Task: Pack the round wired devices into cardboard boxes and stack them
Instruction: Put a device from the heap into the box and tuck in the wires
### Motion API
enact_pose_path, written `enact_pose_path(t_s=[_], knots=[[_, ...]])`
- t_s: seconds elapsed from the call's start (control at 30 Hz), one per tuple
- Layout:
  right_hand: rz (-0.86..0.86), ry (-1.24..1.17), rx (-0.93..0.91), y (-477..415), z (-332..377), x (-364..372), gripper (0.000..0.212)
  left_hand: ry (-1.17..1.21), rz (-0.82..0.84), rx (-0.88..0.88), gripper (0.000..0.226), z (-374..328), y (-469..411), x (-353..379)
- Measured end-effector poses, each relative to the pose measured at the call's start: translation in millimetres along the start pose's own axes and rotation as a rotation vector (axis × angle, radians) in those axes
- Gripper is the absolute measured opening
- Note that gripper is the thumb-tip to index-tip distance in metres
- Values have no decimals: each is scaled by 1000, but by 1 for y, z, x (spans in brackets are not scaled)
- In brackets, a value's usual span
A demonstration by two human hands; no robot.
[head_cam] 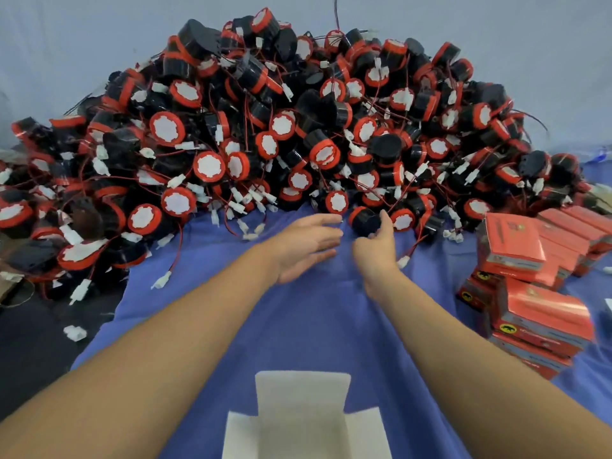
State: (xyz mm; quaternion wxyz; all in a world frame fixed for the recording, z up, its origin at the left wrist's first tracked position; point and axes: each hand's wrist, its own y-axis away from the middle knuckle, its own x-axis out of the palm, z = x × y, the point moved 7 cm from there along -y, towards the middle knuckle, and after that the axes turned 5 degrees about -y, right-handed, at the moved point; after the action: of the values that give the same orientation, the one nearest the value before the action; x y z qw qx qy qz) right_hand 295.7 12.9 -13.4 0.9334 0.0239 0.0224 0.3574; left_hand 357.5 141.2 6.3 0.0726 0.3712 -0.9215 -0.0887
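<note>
Just beyond the hands, in the head view, a great heap of round wired devices [265, 127] lay unpacked on the cloth-covered bench [298, 326]. The right hand [376, 250] curled thumb and fingers round one black-and-red device [364, 221] at the heap's near edge. The left hand [304, 246] was stretched out beside it, fingers straight, holding nothing. To the right of the right hand stood a stack of closed red boxes [536, 293], so some packing looked done. Nearer the person than both hands, an open cardboard box [304, 415] sat unfilled. Most of the job seemed left.
</note>
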Motion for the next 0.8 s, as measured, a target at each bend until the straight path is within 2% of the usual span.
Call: enact_pose_path(t_s=[0.1, 0.17, 0.23, 0.33, 0.4, 0.47, 0.6, 0.7, 0.8], knots=[[-63, 10, -26, -28, -6, 6, 95, 54, 1, -41, 62, 3, -48, 17], [-55, 33, -69, -37, -10, 11, 98, 122, -22, -51, 68, 1, -73, 20], [-68, 133, -136, -40, -14, 18, 93, 63, -15, -58, 65, 5, -91, 21], [-193, 246, -276, -37, -15, 22, 76, -91, -33, -22, 48, 15, -103, 19], [-234, 290, -310, -35, -15, 22, 74, -106, -93, 9, 29, 19, -105, 16], [-231, 332, -308, -35, -15, 24, 76, -118, -113, 30, 22, 22, -104, 13], [-202, 360, -370, -20, -5, 26, 74, -115, -150, 124, 15, 18, -84, 12], [-183, 271, -477, 7, 6, 23, 79, -197, -225, 248, 24, 5, -58, 5], [-90, 167, -499, 38, 7, 17, 87, -287, -263, 351, 32, -10, -25, -6]])
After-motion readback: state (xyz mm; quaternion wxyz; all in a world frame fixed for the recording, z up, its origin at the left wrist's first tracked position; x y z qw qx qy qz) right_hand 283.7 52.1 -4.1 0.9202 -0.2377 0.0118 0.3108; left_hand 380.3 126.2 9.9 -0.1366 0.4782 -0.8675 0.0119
